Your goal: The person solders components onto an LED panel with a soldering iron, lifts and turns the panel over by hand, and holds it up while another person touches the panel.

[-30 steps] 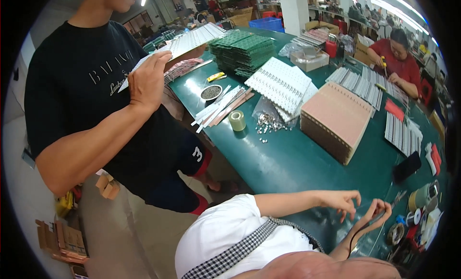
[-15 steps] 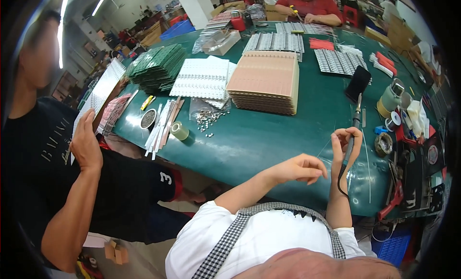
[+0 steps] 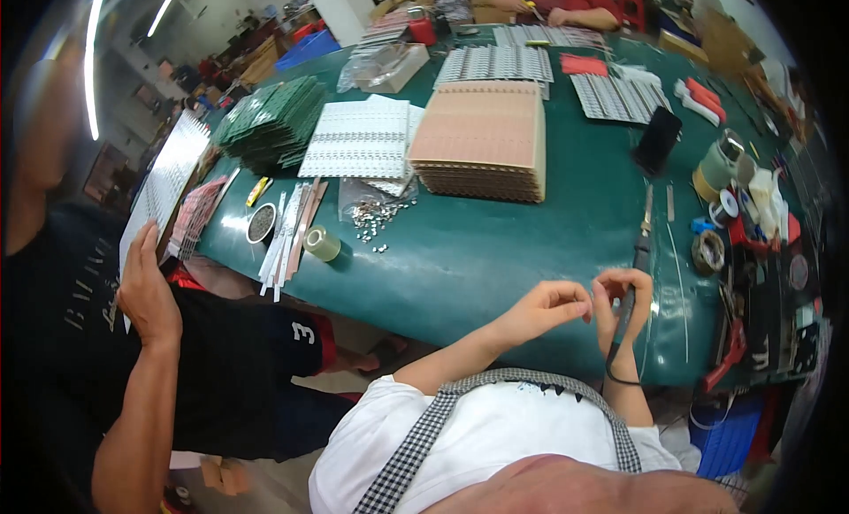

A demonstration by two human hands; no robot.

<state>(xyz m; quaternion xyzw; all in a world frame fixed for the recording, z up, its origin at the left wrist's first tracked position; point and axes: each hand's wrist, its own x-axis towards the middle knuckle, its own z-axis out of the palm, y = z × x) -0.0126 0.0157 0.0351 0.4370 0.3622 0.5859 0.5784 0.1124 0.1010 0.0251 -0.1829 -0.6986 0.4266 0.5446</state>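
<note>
A soldering iron (image 3: 644, 242) with a dark grip and a metal tip pointing away from me is in my right hand (image 3: 630, 293). Its black cord loops down beside my wrist. My left hand (image 3: 550, 309) has its thumb and fingers pinched together close to the right fingers. Whatever may be between the left fingertips is too small to make out. Both hands are over the near edge of the green table (image 3: 460, 275).
Stacked tan boards (image 3: 478, 134), white boards (image 3: 358, 138) and green boards (image 3: 274, 121) stand beyond my hands. A black phone (image 3: 657, 141), a solder spool (image 3: 727, 203) and a bottle (image 3: 718, 167) lie rightward. A co-worker's hand (image 3: 150, 293) holds a white panel (image 3: 164, 182) at left.
Both hands have come nearer to my body, and the soldering iron has come with the right one. My left fingers have moved closer to the right fingers. The view has shifted slightly.
</note>
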